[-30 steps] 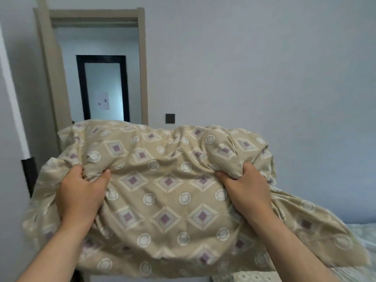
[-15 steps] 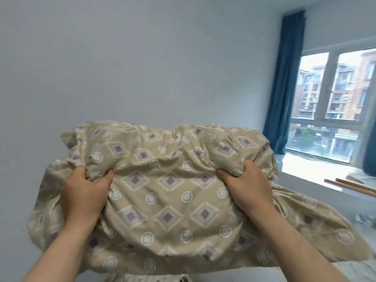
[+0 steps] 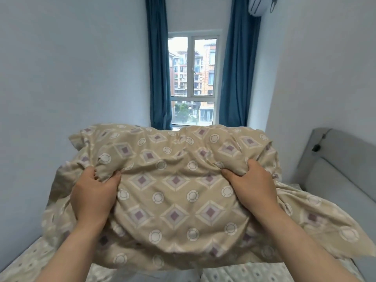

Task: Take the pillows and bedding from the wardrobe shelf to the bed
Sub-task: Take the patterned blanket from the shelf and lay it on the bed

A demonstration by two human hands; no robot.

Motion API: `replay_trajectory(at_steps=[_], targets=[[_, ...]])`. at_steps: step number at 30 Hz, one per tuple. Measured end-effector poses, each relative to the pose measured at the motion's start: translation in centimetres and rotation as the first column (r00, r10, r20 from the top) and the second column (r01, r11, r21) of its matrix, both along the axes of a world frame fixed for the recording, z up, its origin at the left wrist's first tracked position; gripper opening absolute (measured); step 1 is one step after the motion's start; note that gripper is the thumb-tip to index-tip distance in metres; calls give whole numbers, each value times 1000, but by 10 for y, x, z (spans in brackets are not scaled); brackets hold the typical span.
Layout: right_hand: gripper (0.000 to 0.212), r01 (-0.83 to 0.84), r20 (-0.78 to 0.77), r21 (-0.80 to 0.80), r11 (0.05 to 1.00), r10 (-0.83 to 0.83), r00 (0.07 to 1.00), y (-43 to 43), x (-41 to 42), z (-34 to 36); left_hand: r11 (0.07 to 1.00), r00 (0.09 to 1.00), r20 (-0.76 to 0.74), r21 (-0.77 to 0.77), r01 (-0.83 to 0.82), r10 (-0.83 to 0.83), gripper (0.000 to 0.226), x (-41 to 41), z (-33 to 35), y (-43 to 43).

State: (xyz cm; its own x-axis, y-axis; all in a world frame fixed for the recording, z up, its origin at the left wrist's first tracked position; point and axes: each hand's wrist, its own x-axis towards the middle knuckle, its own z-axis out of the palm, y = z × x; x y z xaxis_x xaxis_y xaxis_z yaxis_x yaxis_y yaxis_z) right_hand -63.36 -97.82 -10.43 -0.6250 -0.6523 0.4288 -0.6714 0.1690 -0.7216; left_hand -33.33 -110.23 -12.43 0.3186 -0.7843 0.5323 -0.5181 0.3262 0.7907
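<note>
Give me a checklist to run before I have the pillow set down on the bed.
1. Grip of the left hand on the pillow: ok, fingers bunch the cover.
2. Grip of the right hand on the pillow: ok.
3. Pillow held above the bed: ok.
4. Landing spot free: cannot tell, the pillow hides it.
5. The headboard in sight, at the right: ok.
6. Cover gathered in: not ok, a loose flap trails at the right.

Both hands, left and right, grip a beige patterned pillow above the bed.
</note>
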Motion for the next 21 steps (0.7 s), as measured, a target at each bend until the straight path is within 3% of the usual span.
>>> replay_trajectory(at_steps=[9, 21], targets=[[48, 280, -30, 118, 953, -278, 960, 82, -142, -38, 947, 954, -38, 111, 301, -299, 34, -188, -49, 10], [48, 337, 2, 328, 882, -358, 934, 146, -325, -180, 878, 924, 12, 317, 359, -382, 27, -379, -204, 58]])
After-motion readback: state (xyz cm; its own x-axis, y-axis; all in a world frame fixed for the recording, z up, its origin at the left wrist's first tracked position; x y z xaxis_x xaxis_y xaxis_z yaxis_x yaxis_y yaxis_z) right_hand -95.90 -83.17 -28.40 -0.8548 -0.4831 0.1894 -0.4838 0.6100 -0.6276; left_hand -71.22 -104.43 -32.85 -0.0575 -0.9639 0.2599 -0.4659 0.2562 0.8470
